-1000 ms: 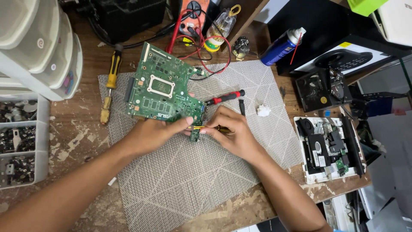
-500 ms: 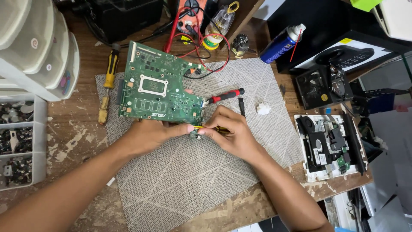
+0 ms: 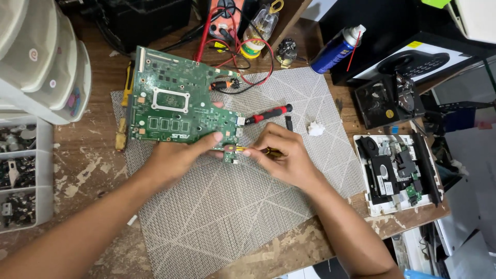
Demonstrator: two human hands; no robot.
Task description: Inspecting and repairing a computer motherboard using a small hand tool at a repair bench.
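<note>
Green laptop motherboard (image 3: 173, 106): roughly rectangular, bare silver-framed processor socket near middle, row of dark chips below it, small stepped tab at lower right corner. Lies component side up on grey patterned mat (image 3: 248, 206), long edge slightly tilted, upper left part overhanging onto wooden bench. Gripped at lower right edge.

Yellow-handled screwdriver (image 3: 258, 151): thin, nearly horizontal, tip pointing left onto board's lower right tab, handle mostly hidden in grip.

**Bare arms on my feed**

I see two bare forearms coming in from the near edge, with no sleeves in view. The left hand (image 3: 178, 157) and right hand (image 3: 287, 157) wear no gloves, rings or watch. Fingernails are short and unpainted.
</note>
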